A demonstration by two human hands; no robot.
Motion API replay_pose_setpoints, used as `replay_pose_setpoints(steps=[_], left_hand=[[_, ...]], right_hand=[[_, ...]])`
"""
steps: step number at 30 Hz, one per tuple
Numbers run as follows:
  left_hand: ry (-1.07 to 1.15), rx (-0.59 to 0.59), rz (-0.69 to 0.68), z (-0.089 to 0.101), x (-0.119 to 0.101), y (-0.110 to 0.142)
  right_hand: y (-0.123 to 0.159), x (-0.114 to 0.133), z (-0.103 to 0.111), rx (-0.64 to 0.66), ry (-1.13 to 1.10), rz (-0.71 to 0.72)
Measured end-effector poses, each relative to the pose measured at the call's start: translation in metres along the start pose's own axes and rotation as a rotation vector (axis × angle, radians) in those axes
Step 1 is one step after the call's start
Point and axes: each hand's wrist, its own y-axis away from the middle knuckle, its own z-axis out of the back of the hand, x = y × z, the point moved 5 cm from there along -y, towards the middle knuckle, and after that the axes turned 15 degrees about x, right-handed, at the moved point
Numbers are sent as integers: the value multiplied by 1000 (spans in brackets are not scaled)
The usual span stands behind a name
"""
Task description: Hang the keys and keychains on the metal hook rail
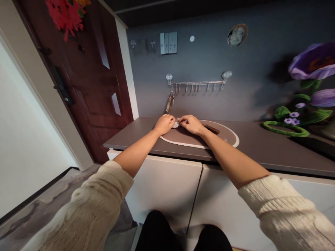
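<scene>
Low over the oval brown mat [193, 142], my left hand [164, 124] is closed, its thumb and fingers on the edge of a small whitish keychain charm [175, 124]. My right hand [192, 124] pinches the other end, where small metal parts show between the fingertips; their exact kind is too small to make out. To the right of that hand a brown strap-like key fob [211, 129] lies on the mat, partly hidden by the wrist. Behind the hands, a key ring with a patterned fob [169, 103] hangs from the left end of the hook rail [197, 83].
The mat lies on a dark countertop [251, 153] over white cabinet doors [162, 184]. Purple artificial flowers [312, 64] stand at the right. A switch panel [169, 43] is on the grey wall. To the left is a dark red door [96, 90] with a handle [61, 87].
</scene>
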Motion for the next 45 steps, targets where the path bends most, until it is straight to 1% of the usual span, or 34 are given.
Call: replay_pose_setpoints(steps=[4,9,16,20,25,31,35,40,45], left_hand=[[22,-30,14,2,0,1],[34,-54,3,4,-1,1],[37,-77,-11,6,-3,2],[46,-78,-8,7,-3,2],[75,-87,-9,7,-4,2],[87,-96,-33,9,-6,4],[90,-87,-52,9,-8,4],[91,-63,-48,9,-9,5],[67,-82,-15,9,-8,6]], right_hand=[[1,1,0,-17,-32,1],[1,-1,-1,-53,-47,38],[2,2,2,-62,-74,69],[2,1,3,-85,-164,64],[-1,-7,1,-119,-316,43],[-5,-11,0,-106,-453,27],[-5,-13,2,-133,-547,31],[-4,-15,5,-182,-582,58],[-3,-19,9,-236,-625,79]])
